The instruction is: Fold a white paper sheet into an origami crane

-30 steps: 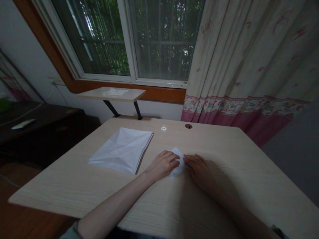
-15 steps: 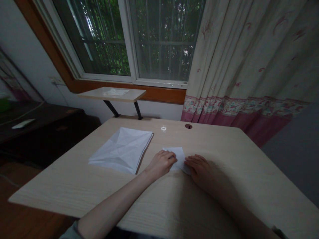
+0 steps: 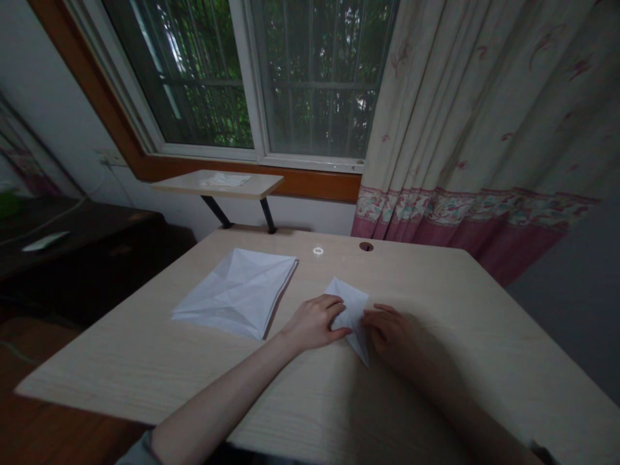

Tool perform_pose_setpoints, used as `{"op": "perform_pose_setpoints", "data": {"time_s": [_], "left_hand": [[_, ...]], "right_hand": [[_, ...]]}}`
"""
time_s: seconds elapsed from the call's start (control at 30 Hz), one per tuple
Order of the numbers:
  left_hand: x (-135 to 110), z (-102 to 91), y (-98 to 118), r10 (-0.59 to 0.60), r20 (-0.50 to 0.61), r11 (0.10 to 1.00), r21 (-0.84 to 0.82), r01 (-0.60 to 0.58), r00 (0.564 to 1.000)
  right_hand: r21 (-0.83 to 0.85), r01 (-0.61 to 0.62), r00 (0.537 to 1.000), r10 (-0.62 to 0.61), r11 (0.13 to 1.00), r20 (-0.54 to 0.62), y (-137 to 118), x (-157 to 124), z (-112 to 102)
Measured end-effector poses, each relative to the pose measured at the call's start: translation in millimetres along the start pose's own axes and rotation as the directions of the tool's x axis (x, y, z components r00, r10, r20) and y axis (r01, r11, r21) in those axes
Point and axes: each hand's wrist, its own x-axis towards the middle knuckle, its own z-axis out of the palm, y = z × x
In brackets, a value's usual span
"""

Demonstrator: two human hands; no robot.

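Observation:
A small folded white paper (image 3: pixel 351 309) lies on the light wooden desk (image 3: pixel 436 303), pointed toward me at its near end. My left hand (image 3: pixel 314 321) rests on its left side, fingers curled down onto the sheet. My right hand (image 3: pixel 392 330) presses its right edge with the fingertips, lying in shadow. A larger creased white sheet (image 3: pixel 237 290) sits flat on the desk to the left, apart from both hands.
A cable hole (image 3: pixel 366 246) and a small bright ring (image 3: pixel 318 250) mark the desk's far edge. Behind it stand a small raised shelf (image 3: pixel 217 182), a window and a patterned curtain (image 3: pixel 475 129). A dark cabinet (image 3: pixel 72 245) stands to the left.
The small paper has turned and now shows a longer kite-like shape with a point toward me. Both hands shifted slightly toward me along its sides.

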Motion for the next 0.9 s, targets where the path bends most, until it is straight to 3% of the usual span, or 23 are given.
{"op": "perform_pose_setpoints", "data": {"time_s": [0.27, 0.6, 0.9], "left_hand": [[0, 3.5, 2, -0.030, 0.021, 0.998, -0.050, 0.031, 0.999], [1, -2.3, 4, 0.009, 0.049, 1.000, -0.010, -0.008, 0.999], [0, 6.8, -3, 0.058, 0.029, 0.982, -0.180, -0.052, 0.998]], "right_hand": [[0.028, -0.036, 0.999, 0.036, 0.999, -0.016, 4, -5, 9], [0.079, -0.016, 0.991, 0.027, 0.997, -0.133, 16, -9, 23], [0.065, 0.016, 0.979, -0.003, 0.998, -0.203, 13, -6, 23]]}}
